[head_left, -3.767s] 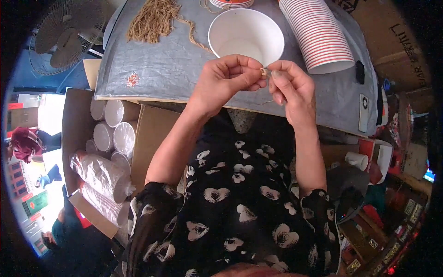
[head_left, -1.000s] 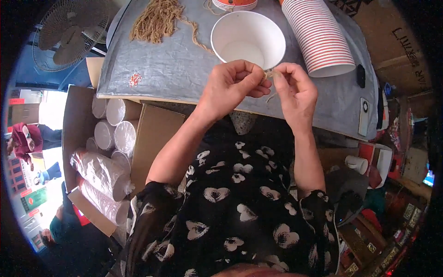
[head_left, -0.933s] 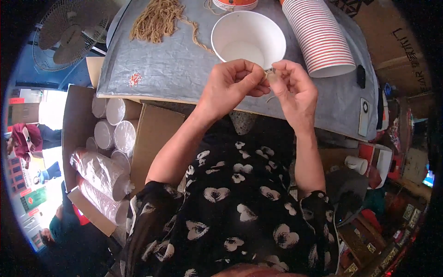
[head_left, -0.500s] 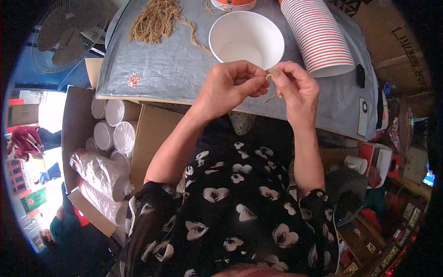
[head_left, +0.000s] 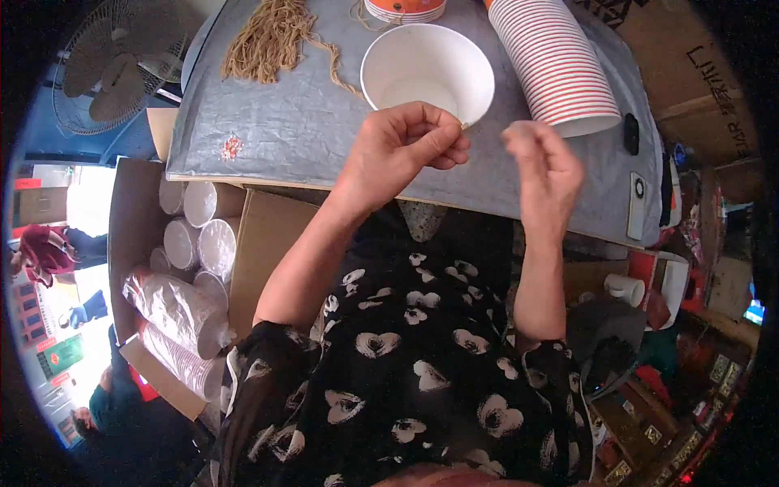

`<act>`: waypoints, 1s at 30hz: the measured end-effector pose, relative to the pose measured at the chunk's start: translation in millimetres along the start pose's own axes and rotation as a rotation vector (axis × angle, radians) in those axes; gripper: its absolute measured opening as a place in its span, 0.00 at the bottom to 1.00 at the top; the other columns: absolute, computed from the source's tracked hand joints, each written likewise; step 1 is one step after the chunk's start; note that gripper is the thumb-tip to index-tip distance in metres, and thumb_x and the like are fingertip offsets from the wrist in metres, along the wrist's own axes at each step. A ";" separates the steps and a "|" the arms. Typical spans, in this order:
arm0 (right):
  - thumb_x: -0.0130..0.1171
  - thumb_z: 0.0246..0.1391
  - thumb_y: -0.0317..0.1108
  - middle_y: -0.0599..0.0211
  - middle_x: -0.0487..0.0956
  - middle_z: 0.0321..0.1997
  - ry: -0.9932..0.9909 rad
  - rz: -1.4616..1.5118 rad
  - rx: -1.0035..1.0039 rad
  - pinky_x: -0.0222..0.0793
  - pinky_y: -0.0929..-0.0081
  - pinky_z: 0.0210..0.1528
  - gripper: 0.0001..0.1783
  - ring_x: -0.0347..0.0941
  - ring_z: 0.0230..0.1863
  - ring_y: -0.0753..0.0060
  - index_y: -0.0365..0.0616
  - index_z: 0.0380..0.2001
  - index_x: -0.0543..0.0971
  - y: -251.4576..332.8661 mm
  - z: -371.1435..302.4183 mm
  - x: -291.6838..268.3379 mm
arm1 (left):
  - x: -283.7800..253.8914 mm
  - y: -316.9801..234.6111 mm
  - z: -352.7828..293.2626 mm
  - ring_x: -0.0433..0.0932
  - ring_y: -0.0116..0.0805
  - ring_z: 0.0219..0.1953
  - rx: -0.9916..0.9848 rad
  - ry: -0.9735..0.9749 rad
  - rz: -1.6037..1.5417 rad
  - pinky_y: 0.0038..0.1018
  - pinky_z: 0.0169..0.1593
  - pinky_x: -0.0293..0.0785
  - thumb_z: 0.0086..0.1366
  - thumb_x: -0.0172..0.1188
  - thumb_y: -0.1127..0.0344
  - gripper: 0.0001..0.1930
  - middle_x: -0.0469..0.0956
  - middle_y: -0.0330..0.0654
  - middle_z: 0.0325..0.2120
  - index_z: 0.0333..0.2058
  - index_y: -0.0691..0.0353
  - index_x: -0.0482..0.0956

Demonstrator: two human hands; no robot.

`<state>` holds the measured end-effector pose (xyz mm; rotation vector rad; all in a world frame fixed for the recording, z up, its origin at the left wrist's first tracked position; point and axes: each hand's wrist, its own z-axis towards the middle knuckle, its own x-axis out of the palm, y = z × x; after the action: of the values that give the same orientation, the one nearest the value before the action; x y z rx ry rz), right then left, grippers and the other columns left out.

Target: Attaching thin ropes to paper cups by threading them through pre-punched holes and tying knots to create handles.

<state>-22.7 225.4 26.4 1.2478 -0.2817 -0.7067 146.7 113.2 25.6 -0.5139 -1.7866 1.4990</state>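
Note:
A wide white paper bucket [head_left: 414, 61] stands on the grey-covered table in front of me, its open mouth towards me. My left hand [head_left: 403, 152] is at its near rim, thumb and forefinger pinched on a short end of brown twine [head_left: 464, 126] that pokes out past the fingertips. To the right, apart from the bucket, my right hand [head_left: 548, 174] is raised with its fingers smeared by motion. A frayed bundle of twine [head_left: 264, 45] lies at the far left, and one twisted strand [head_left: 335, 65] runs from it towards the bucket.
A long nested stack of white buckets with red lines [head_left: 560, 73] lies at the right. An orange bucket [head_left: 406, 8] sits behind. Small red-white bits [head_left: 232, 148] lie on the left, a phone [head_left: 637, 203] on the right edge. Beside the table, a carton [head_left: 134, 219] holds wrapped bucket stacks.
My right hand has come away from the left, moving right and slightly down. The left hand stays near the bucket's rim, still pinching the twine.

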 end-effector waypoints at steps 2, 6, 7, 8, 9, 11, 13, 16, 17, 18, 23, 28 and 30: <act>0.65 0.59 0.34 0.72 0.81 0.33 0.129 -0.031 0.020 0.70 0.80 0.43 0.11 0.74 0.35 0.82 0.35 0.35 0.83 -1.1 -3.5 4.1 | 3.2 1.0 1.9 0.84 0.28 0.36 0.026 0.007 0.044 0.23 0.42 0.82 0.71 0.58 0.68 0.10 0.83 0.43 0.34 0.41 0.71 0.79; 0.67 0.57 0.33 0.70 0.82 0.34 0.195 0.073 0.051 0.72 0.80 0.42 0.11 0.76 0.36 0.81 0.35 0.38 0.83 -4.2 -6.3 18.4 | 8.7 1.4 0.1 0.83 0.28 0.36 0.121 0.027 0.194 0.22 0.41 0.82 0.70 0.59 0.70 0.09 0.83 0.42 0.33 0.42 0.72 0.79; 0.67 0.58 0.32 0.70 0.82 0.33 0.178 0.177 0.100 0.73 0.80 0.42 0.11 0.76 0.36 0.81 0.34 0.39 0.83 -5.8 -6.7 20.9 | 10.2 -0.7 -0.5 0.83 0.28 0.36 0.125 0.025 0.236 0.22 0.41 0.83 0.70 0.59 0.71 0.09 0.83 0.42 0.33 0.42 0.73 0.78; 0.67 0.58 0.32 0.70 0.82 0.33 0.177 0.177 0.098 0.73 0.80 0.42 0.11 0.76 0.36 0.81 0.34 0.39 0.83 -6.5 -6.8 21.8 | 11.2 -2.0 -0.9 0.84 0.28 0.37 0.129 0.022 0.279 0.22 0.41 0.83 0.69 0.59 0.72 0.09 0.83 0.42 0.33 0.42 0.73 0.78; 0.66 0.58 0.31 0.70 0.82 0.33 0.135 0.260 0.140 0.73 0.81 0.41 0.10 0.76 0.36 0.81 0.34 0.39 0.83 -7.0 -6.8 22.6 | 11.3 -1.5 -0.8 0.84 0.28 0.37 0.130 0.023 0.281 0.22 0.41 0.83 0.69 0.59 0.72 0.09 0.83 0.42 0.33 0.42 0.73 0.78; 0.66 0.58 0.30 0.71 0.82 0.33 0.094 0.344 0.181 0.73 0.81 0.41 0.10 0.76 0.36 0.82 0.34 0.39 0.83 -9.0 -7.4 24.2 | 11.5 1.4 -1.4 0.84 0.28 0.37 0.136 0.033 0.167 0.23 0.42 0.83 0.69 0.59 0.72 0.08 0.83 0.42 0.32 0.41 0.73 0.78; 0.66 0.58 0.29 0.71 0.82 0.33 0.078 0.392 0.176 0.73 0.82 0.41 0.09 0.75 0.36 0.82 0.35 0.38 0.83 -11.8 -7.5 26.5 | 11.7 2.8 -1.8 0.84 0.28 0.37 0.124 0.032 0.146 0.23 0.42 0.83 0.69 0.60 0.73 0.08 0.83 0.43 0.32 0.41 0.73 0.78; 0.66 0.58 0.29 0.70 0.82 0.34 0.068 0.530 0.171 0.73 0.81 0.42 0.08 0.75 0.36 0.82 0.35 0.38 0.83 -10.4 -8.4 28.7 | 12.9 -0.4 -1.5 0.84 0.28 0.38 0.081 0.021 0.151 0.23 0.42 0.83 0.68 0.60 0.72 0.08 0.83 0.43 0.32 0.40 0.73 0.78; 0.66 0.58 0.29 0.70 0.82 0.34 0.068 0.530 0.170 0.73 0.81 0.42 0.08 0.75 0.36 0.82 0.35 0.38 0.83 -10.4 -8.6 29.0 | 13.4 -2.0 -1.5 0.84 0.28 0.38 0.052 0.009 0.178 0.23 0.42 0.83 0.69 0.60 0.72 0.08 0.83 0.43 0.32 0.40 0.72 0.78; 0.65 0.58 0.29 0.69 0.82 0.34 0.063 0.522 0.151 0.73 0.81 0.42 0.08 0.75 0.36 0.82 0.35 0.38 0.83 -10.9 -8.6 29.3 | 12.6 -1.8 -0.9 0.84 0.28 0.38 0.053 0.010 0.179 0.23 0.42 0.83 0.69 0.60 0.72 0.08 0.83 0.43 0.32 0.40 0.72 0.78; 0.63 0.59 0.30 0.68 0.82 0.37 0.012 0.576 0.228 0.73 0.77 0.43 0.09 0.75 0.36 0.80 0.36 0.39 0.82 -15.3 -8.8 29.0 | 9.3 -1.0 3.9 0.83 0.26 0.36 0.038 0.079 0.094 0.22 0.41 0.81 0.70 0.59 0.68 0.10 0.83 0.42 0.32 0.40 0.71 0.79; 0.59 0.62 0.34 0.64 0.82 0.40 0.167 0.973 0.348 0.67 0.78 0.35 0.11 0.71 0.32 0.78 0.38 0.41 0.80 -26.5 -1.0 22.1 | 6.6 0.2 3.4 0.83 0.27 0.35 0.042 0.111 0.152 0.22 0.39 0.79 0.72 0.57 0.65 0.10 0.82 0.41 0.33 0.40 0.68 0.78; 0.58 0.62 0.34 0.64 0.82 0.40 0.181 1.134 0.405 0.65 0.79 0.34 0.11 0.70 0.31 0.79 0.38 0.41 0.80 -28.0 3.9 15.1 | 5.7 0.4 3.0 0.83 0.27 0.35 0.023 0.089 0.188 0.22 0.39 0.79 0.72 0.57 0.65 0.10 0.82 0.41 0.33 0.39 0.67 0.77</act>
<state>-22.8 208.9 -1.1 1.2731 -0.9120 0.4585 140.7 115.4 26.6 -0.7428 -1.6887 1.5947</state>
